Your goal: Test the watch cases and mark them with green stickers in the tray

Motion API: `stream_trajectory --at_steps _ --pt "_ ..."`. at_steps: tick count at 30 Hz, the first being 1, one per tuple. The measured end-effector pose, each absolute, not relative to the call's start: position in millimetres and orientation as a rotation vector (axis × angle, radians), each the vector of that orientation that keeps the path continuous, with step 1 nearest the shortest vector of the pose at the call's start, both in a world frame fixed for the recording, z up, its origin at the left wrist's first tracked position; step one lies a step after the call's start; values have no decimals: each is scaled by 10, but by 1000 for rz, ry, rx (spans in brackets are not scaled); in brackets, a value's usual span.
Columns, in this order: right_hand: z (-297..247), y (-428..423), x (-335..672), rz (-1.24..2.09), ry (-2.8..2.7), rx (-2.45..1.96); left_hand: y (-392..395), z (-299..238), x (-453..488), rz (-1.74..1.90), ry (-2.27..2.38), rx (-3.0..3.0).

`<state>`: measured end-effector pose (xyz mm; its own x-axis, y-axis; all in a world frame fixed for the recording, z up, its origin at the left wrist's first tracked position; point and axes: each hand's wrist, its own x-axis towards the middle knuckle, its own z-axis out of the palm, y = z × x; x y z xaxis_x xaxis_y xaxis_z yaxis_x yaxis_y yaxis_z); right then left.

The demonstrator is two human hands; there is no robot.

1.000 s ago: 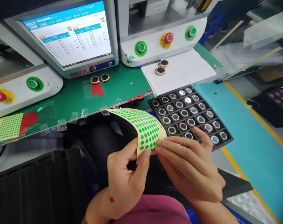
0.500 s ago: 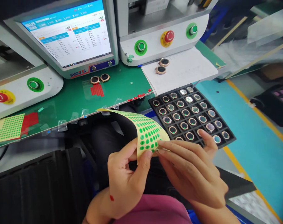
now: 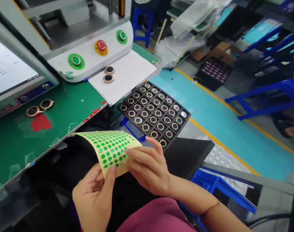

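Observation:
A curved yellow sheet of green round stickers [image 3: 113, 149] is held up in front of me. My left hand [image 3: 96, 193] pinches its lower left corner, thumb on top and fingers behind. At the sheet's right edge, my right hand [image 3: 149, 169] is closed with its fingertips on the sticker side; its thumb is hidden, and the index or little finger sticks up apart. Just beyond my right hand lies a black compartment tray [image 3: 188, 113] filled with round watch cases, many bearing a small green dot.
On the green bench [image 3: 71, 100] lie two watch cases [image 3: 40, 108] by a red sticker patch [image 3: 41, 122]. Another pair [image 3: 109, 74] rests on white paper [image 3: 134, 69]. A machine panel [image 3: 88, 51] with buttons stands behind. Blue stools [image 3: 270, 96] are at right.
My view has turned to the right, so the tray, bench and machine sit further left. Both hands stay at the sticker sheet, which still curves between them.

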<state>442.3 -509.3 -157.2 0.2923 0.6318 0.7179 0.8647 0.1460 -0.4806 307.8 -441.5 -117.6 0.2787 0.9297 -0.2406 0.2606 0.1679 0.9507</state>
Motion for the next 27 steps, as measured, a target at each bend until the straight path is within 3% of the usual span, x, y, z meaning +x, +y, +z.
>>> stream_trajectory --at_steps 6,12,27 --pt "-2701 -5458 5953 85 -575 -2022 -4204 -1693 3220 375 1348 1154" --pt "-3596 -5888 7131 409 -70 -2142 -4043 -2295 3567 231 1247 942" --pt "-3961 -5768 7541 724 57 -2175 -3825 -2699 4222 303 1165 992"
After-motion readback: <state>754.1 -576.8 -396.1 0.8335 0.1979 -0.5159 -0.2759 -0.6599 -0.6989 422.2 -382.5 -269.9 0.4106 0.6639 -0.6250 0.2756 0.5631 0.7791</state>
